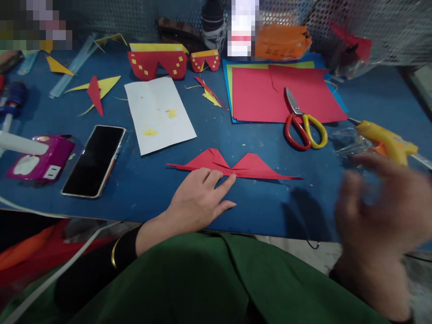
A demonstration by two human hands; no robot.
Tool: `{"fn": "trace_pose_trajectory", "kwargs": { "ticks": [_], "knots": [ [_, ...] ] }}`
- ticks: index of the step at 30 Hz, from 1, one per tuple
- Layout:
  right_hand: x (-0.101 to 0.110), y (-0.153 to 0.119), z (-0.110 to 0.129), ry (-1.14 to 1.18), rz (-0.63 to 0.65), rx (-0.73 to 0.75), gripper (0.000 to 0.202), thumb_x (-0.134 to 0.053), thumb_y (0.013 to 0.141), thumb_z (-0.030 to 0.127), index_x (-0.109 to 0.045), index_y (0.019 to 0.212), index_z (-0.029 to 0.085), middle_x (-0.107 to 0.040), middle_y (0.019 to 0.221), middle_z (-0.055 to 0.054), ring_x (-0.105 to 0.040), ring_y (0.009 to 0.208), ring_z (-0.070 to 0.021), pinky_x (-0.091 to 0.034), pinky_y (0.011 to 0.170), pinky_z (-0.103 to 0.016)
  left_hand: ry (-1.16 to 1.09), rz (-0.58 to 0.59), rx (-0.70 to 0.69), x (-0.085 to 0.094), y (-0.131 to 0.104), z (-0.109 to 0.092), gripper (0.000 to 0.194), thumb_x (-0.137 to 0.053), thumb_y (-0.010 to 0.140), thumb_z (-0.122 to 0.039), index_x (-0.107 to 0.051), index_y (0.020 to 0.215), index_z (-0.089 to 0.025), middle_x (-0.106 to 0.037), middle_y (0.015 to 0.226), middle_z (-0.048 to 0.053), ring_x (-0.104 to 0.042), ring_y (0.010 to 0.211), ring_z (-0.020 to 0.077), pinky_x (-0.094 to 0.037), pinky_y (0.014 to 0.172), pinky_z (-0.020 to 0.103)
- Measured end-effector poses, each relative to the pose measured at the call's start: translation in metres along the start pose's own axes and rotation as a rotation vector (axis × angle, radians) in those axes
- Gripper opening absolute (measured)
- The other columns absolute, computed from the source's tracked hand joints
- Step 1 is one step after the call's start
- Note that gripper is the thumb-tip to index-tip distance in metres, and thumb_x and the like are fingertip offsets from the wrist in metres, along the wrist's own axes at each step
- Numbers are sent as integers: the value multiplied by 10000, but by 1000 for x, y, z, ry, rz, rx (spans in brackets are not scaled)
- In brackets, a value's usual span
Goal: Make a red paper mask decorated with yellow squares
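A folded red paper piece (253, 167) with two raised peaks and long thin ends lies near the front of the blue table. My left hand (199, 193) rests on its lower edge with fingertips pressing it down, fingers spread rather than gripping. Off to the right, my right hand (384, 207) hovers over the table, blurred by motion. Its thumb and fingers look apart, and I see nothing between them. Just beyond it lies a yellow glue gun (384, 137). Scissors (299, 121) with one red and one yellow handle lie between the hands, partly on stacked coloured paper.
Red paper sheets (256, 101) top the stack at the back right. White paper (158, 117) with yellow scraps lies left of centre, near a phone (96, 162). Red paper masks (158, 65) stand behind. A purple box (40, 157) and white cable (27, 212) are at left.
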State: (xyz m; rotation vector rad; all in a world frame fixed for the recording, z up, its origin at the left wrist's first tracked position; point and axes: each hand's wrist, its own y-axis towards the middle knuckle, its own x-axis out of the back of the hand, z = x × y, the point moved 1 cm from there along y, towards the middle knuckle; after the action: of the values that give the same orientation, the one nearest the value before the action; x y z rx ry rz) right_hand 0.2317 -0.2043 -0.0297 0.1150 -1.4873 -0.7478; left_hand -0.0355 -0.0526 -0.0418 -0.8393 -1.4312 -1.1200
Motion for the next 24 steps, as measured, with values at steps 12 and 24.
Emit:
{"fn": "trace_pose_trajectory", "kwargs": {
  "ticks": [12,24],
  "knots": [
    [-32,-23,106,165,235,531,516,-461,1024,375,-519,1354,-17,-654,1330,-227,-597,1288,-301,-480,1068,-427,-56,21,44,-2,-2,-1,536,-460,1008,-504,-603,1364,-129,-674,1098,149,-598,921,258,-478,820,387],
    [-21,-26,71,-58,255,480,510,-438,1026,323,-430,1434,18,-660,1302,-259,-638,1237,-333,-509,999,-468,-46,11,33,-1,-3,-1,540,-496,1000,-491,-600,1351,-94,-683,1115,160,-609,943,261,-496,819,388]
  ]
}}
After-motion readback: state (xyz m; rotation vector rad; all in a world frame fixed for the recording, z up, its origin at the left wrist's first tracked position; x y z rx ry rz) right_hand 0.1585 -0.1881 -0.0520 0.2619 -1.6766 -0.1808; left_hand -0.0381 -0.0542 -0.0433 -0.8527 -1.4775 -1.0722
